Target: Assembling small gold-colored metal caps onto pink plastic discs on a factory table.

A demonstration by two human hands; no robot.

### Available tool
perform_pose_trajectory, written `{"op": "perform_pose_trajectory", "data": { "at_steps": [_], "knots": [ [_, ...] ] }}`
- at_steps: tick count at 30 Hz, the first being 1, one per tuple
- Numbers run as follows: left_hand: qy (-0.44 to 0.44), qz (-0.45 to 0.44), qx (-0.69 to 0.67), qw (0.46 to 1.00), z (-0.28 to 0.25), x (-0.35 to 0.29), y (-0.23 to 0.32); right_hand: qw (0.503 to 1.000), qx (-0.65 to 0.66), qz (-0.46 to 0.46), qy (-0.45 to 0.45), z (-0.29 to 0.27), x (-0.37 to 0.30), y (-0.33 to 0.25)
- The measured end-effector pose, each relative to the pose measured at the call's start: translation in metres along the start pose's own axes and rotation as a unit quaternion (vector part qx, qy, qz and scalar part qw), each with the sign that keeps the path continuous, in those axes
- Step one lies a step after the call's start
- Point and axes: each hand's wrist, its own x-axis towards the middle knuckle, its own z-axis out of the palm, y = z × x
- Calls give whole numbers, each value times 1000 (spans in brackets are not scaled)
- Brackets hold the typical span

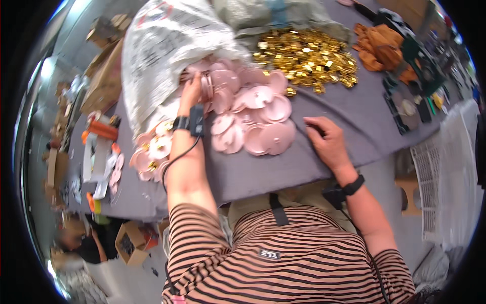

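Observation:
My left hand [191, 90] reaches to the mouth of a white woven sack [167, 55], with its fingers closed round some pink round discs [206, 87]; the fingertips are partly hidden. A heap of the same pink discs [271, 138], shiny and thin, spreads from the sack over the grey cloth. Right of that heap, my right hand [326, 141] hovers low at or just above the cloth, holding nothing. Its fingers are bent, with a gap to the thumb. Behind the discs lies a pile of small shiny gold pieces [309, 58].
Beside my left forearm lie more pink discs with gold pieces [152, 154]. A second pale sack [304, 17] stands behind the gold pile. Orange cloth [379, 46] and a dark green tray [405, 106] are at right. A white box [96, 157] stands at left; a person [93, 243] is lower left.

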Motion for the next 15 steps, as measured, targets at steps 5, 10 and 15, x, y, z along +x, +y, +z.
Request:
{"op": "perform_pose_trajectory", "data": {
  "at_steps": [5,10,15],
  "knots": [
    [-17,41,-136,990,78,-92,122,1000,28,-8,-6,-2,0,-10],
    [89,37,41,995,83,-120,116,998,51,-36,-2,5,4,-10],
    [-11,131,27,991,22,-161,145,997,-71,-21,39,-40,62,5]
  ]
}}
